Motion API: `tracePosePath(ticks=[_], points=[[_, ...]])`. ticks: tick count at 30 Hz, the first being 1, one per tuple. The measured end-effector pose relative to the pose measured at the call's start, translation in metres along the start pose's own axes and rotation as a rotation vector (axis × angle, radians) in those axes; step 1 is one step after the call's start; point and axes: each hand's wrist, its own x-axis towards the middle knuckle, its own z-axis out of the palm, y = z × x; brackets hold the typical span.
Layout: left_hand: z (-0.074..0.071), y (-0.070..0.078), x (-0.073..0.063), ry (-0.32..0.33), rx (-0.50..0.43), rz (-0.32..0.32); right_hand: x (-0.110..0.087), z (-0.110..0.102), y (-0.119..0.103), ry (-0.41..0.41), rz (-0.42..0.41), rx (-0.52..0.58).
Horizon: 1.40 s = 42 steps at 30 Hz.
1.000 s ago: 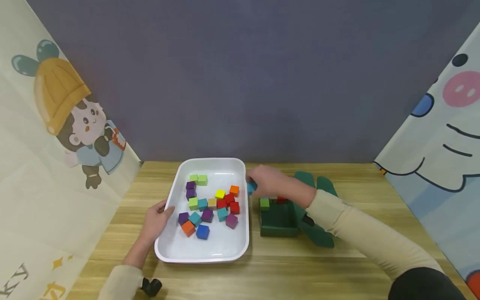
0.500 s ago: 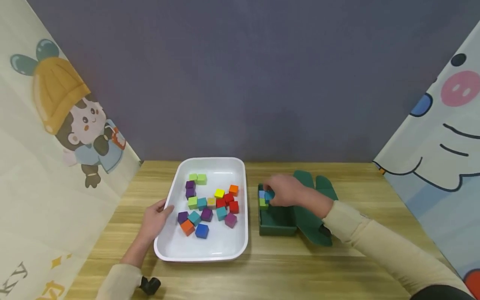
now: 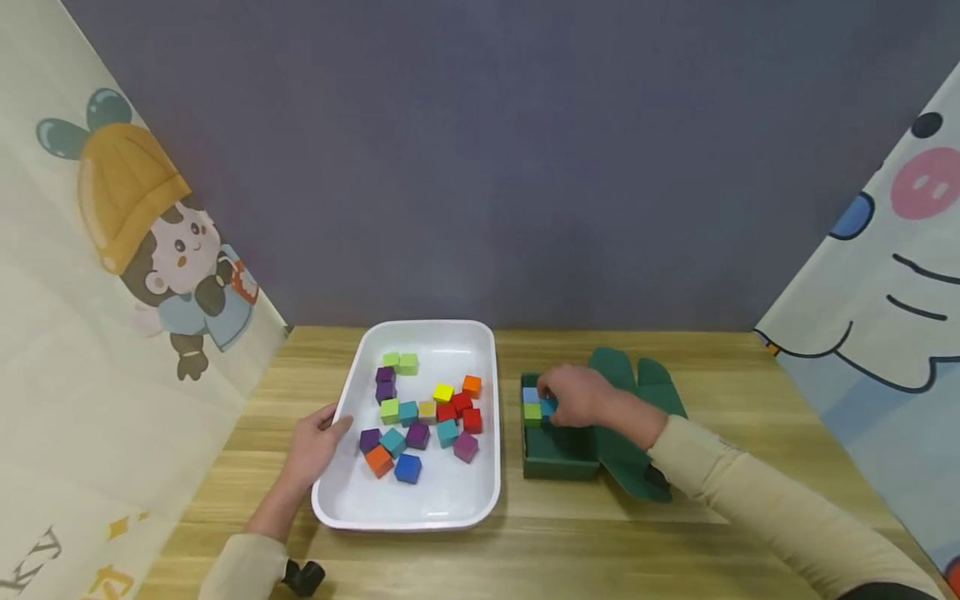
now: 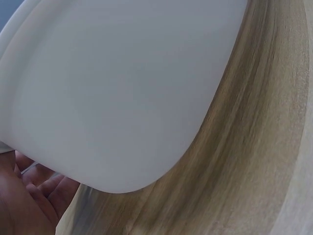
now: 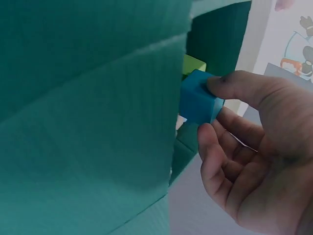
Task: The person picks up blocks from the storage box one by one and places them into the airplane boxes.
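Observation:
My left hand (image 3: 313, 444) grips the left rim of a white tray (image 3: 405, 508), thumb over the edge and fingers underneath; in the left wrist view the fingers (image 4: 46, 193) show below the tray's side. My right hand (image 3: 577, 395) pinches a teal-blue block (image 5: 198, 98) between thumb and fingers, inside the back part of a green box (image 3: 561, 469). Beside that block in the box are a light green block (image 3: 532, 414) and a light blue block (image 3: 531, 395). The hand covers the box's back right area.
Several coloured blocks lie loose in the tray, among them a dark blue block (image 3: 408, 468) and a yellow block (image 3: 443, 392). The box's open lid (image 3: 637, 467) spreads to its right, under my right forearm. A grey wall (image 3: 510, 167) rises behind the wooden table (image 3: 450, 567).
My right hand has carried the teal-blue block from the tray's right edge rightward and down into the green box. My left hand keeps its grip on the tray.

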Motion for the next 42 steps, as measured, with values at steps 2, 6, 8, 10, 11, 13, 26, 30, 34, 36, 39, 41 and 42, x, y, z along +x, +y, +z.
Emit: tracePosePath(ticks=[2, 6, 8, 10, 11, 13, 26, 30, 34, 36, 39, 41, 42], points=[[0.001, 0.001, -0.001, -0.006, 0.000, -0.004, 0.000, 0.002, 0.002, 0.004, -0.005, -0.004], [0.003, 0.001, -0.001, -0.003, -0.016, -0.013, 0.002, 0.004, 0.005, 0.010, -0.012, -0.002], [0.003, 0.001, -0.001, -0.003, -0.024, -0.018, 0.002, 0.004, 0.006, 0.006, -0.009, -0.009], [0.002, 0.001, -0.001, -0.001, -0.024, -0.018, 0.003, 0.003, 0.006, 0.002, -0.003, -0.006], [0.002, 0.000, -0.001, 0.000, -0.024, -0.017, 0.003, 0.004, 0.006, 0.002, -0.003, -0.003], [0.001, 0.000, -0.001, 0.002, -0.034, -0.016, 0.004, 0.004, 0.006, 0.005, -0.005, -0.003], [0.001, -0.002, -0.002, 0.003, -0.037, -0.019, 0.012, 0.018, 0.014, -0.013, 0.014, -0.018], [0.002, -0.001, -0.001, 0.001, -0.042, -0.017, 0.013, 0.021, 0.016, -0.004, 0.010, -0.018], [0.000, 0.002, 0.000, 0.000, -0.034, -0.016, 0.013, 0.024, 0.017, 0.011, 0.008, -0.008], [0.000, 0.002, 0.000, -0.001, -0.034, -0.023, 0.013, 0.024, 0.016, 0.015, 0.011, 0.000], [0.001, 0.001, 0.001, 0.001, -0.034, -0.031, 0.012, 0.025, 0.016, 0.019, 0.005, 0.005], [0.001, -0.001, 0.001, 0.003, -0.031, -0.032, 0.011, 0.025, 0.017, 0.021, -0.003, 0.014], [0.001, -0.002, 0.001, 0.004, -0.031, -0.032, 0.011, 0.025, 0.017, 0.021, -0.009, 0.018]])
